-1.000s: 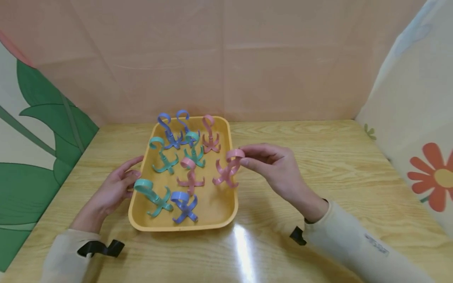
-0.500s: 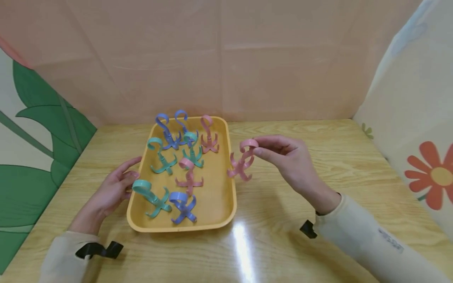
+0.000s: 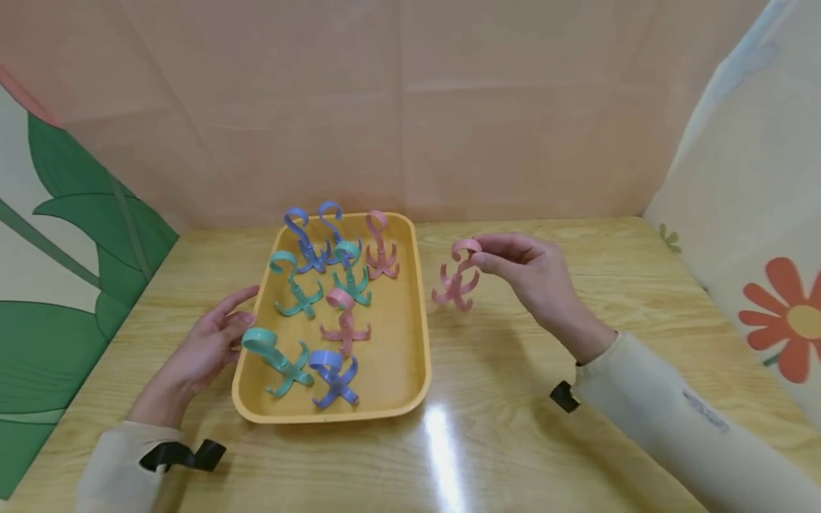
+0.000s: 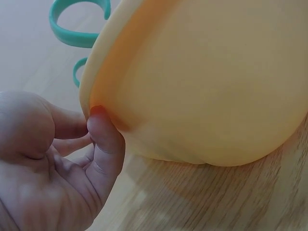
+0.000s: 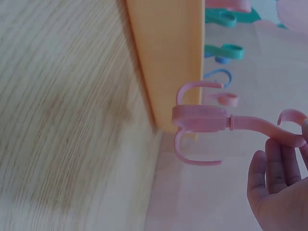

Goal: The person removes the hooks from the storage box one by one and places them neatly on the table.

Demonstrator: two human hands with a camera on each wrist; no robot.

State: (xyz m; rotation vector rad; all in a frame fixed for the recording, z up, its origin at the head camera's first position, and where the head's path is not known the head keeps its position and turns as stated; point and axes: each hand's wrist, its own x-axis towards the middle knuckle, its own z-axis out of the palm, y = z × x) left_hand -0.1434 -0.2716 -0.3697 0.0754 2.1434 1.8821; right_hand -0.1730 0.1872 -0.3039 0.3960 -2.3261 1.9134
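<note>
My right hand [image 3: 532, 285] pinches the curved top of a pink four-prong hanging hook [image 3: 457, 285] between thumb and fingers. The hook hangs prongs down, close above the table just right of the yellow tray [image 3: 420, 335]. In the right wrist view its prongs [image 5: 199, 120] point away from the fingers, in front of the tray's side wall. At the tray's left side, my left hand [image 3: 208, 338] pinches the rim between thumb and finger, as the left wrist view shows. Several more hooks stand in the tray: green [image 3: 288, 370], blue [image 3: 336, 385] and pink [image 3: 346, 331].
The wooden table [image 3: 551, 442] carries the tray and both forearms. A pink cloth backdrop [image 3: 513, 142] rises behind its far edge. On the left stands a panel with green leaves [image 3: 83, 214], on the right one with a red flower [image 3: 792, 320].
My right hand has lifted the pink hook over the tray's right rim and moved it right and farther back. My left hand has stayed on the tray.
</note>
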